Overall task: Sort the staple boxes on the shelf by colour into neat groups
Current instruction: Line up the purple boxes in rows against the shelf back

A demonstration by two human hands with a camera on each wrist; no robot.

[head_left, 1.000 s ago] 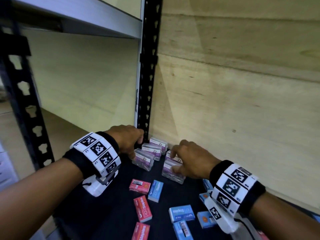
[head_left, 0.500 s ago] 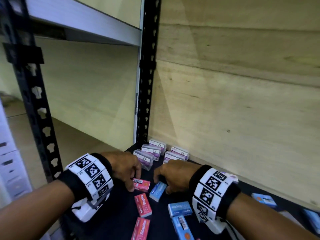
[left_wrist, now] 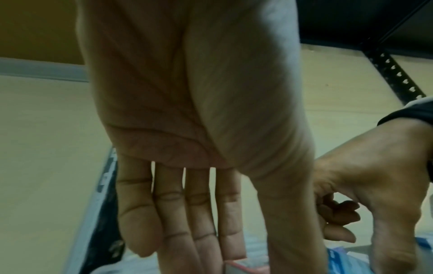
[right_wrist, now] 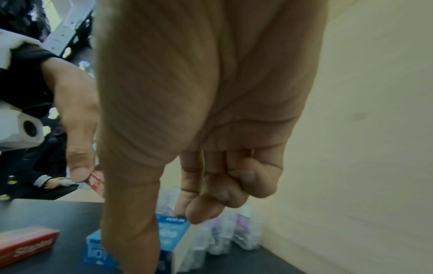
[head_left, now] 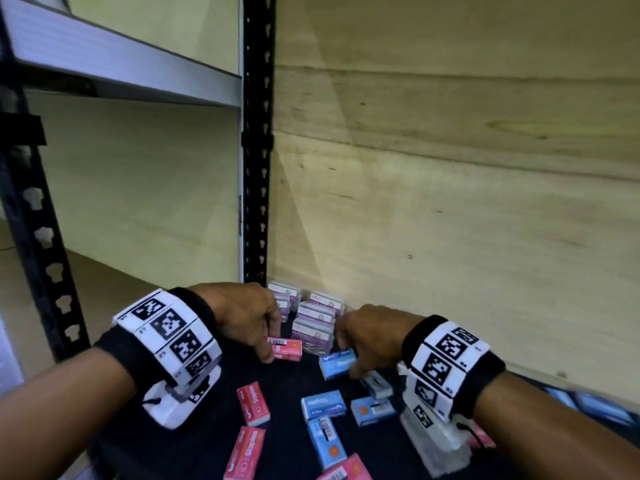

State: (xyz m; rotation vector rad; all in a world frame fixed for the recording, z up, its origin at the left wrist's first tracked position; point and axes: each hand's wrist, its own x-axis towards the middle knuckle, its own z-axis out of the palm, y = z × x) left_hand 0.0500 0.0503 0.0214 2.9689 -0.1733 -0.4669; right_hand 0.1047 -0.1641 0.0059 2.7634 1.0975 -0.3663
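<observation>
While the left hand (head_left: 242,317) pinches a red cardboard staple box (head_left: 286,348) and the right hand (head_left: 367,336) grips a blue cardboard one (head_left: 337,364), either could nudge the purple boxes (head_left: 313,318) at twelve o'clock askew.

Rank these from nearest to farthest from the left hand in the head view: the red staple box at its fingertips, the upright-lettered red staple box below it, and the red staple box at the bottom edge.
1. Red staple box at the fingertips of the left hand, touching.
2. Red staple box with upright lettering, below, mid-shelf.
3. Red staple box at the bottom edge, closest to the camera.
</observation>
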